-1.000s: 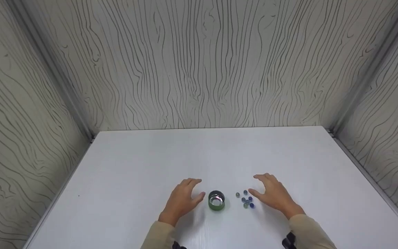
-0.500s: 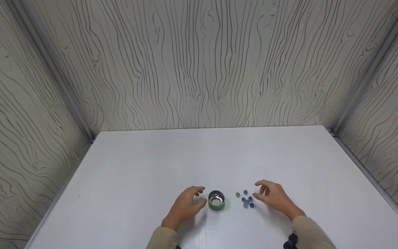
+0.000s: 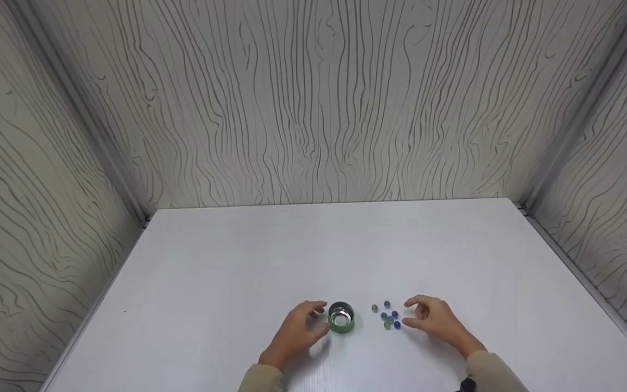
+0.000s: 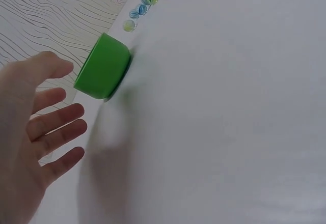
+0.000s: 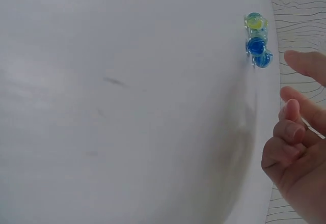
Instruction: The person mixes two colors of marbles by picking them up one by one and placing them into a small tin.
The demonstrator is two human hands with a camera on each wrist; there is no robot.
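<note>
A small green cup (image 3: 341,318) with a shiny metallic inside stands upright on the white table. Just left of it is my left hand (image 3: 296,330), thumb and fingers spread apart around a gap; in the left wrist view the fingertips (image 4: 76,127) are close to the green cup (image 4: 103,66) without gripping it. Several glass marbles (image 3: 387,316), blue, clear and greenish, lie in a loose cluster right of the cup. Beside them hovers my right hand (image 3: 437,321), its thumb and index finger apart and the other fingers curled in. Nothing is between them in the right wrist view, where marbles (image 5: 256,46) lie ahead.
The white table (image 3: 226,261) reaches back to a wall (image 3: 313,109) with a wood-grain pattern. Similar panels rise at the left (image 3: 30,218) and right (image 3: 613,218). A tiny dark speck (image 3: 124,311) marks the table at the left.
My left hand has moved right and nearer to me, close to the cup. My right hand has drawn slightly nearer to me, and its outer fingers have curled in. Cup and marbles stay put.
</note>
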